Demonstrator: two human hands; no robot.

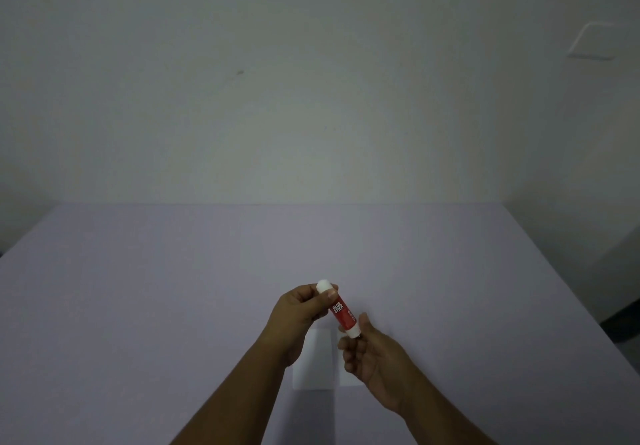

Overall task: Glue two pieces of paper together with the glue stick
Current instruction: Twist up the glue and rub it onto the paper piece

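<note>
A red glue stick [341, 311] with white ends is held in the air above the table, tilted, its cap end up and to the left. My left hand [299, 309] grips the white cap [322, 285] with thumb and fingers. My right hand [372, 358] pinches the white bottom end [354, 332]. Under my hands two white pieces of paper lie side by side on the table: one [313, 365] on the left, and one [346, 379] on the right, mostly hidden by my right hand.
The lilac table [173, 306] stretches wide to the left and back. A plain pale wall [311, 98] rises behind it. The table's right edge [571, 282] runs diagonally, with dark floor beyond it.
</note>
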